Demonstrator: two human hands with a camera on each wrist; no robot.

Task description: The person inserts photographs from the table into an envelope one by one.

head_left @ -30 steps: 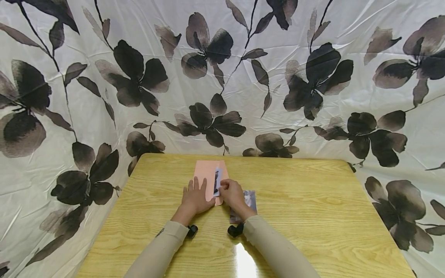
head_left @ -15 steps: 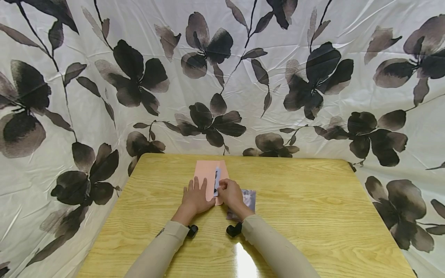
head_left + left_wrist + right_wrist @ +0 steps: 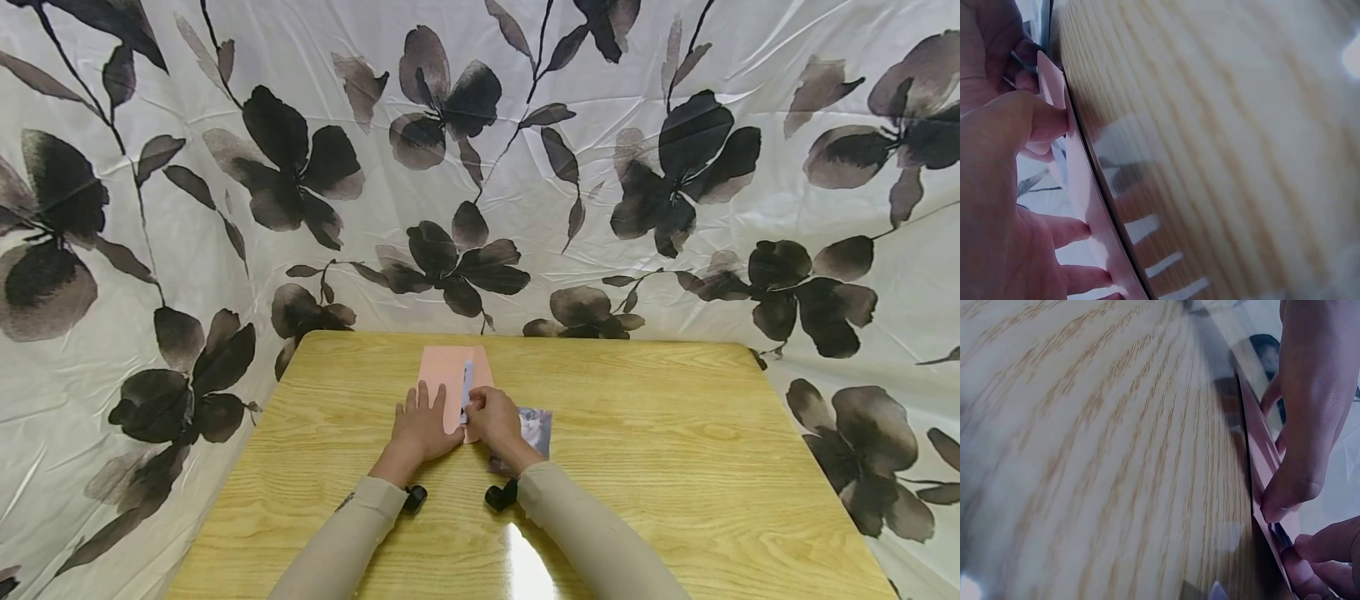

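Note:
A pink paper envelope (image 3: pixel 442 363) lies on the table in the head view, its long opening facing right. A narrow strip of a white card with a dark print (image 3: pixel 467 382) shows along that opening; the remainder is hidden inside. My left hand (image 3: pixel 425 427) rests on the envelope's left part with fingers spread, its thumb near the lower edge. At the card's right edge, my right hand (image 3: pixel 497 423) pinches it between thumb and fingers. The right wrist view shows the card's dark edge (image 3: pixel 1281 535) at the right fingertips.
A shiny see-through pouch (image 3: pixel 537 430) lies partly under my right wrist. Wood-grain table (image 3: pixel 637 450) surrounds the work. Behind stands a white curtain (image 3: pixel 577 50) with dark flowers. Black wrist cameras (image 3: pixel 501 495) sit at both cuffs.
My right hand has moved slightly left, and the visible strip of card has narrowed as it slid into the envelope. The pouch shifted a little. My left hand stays put.

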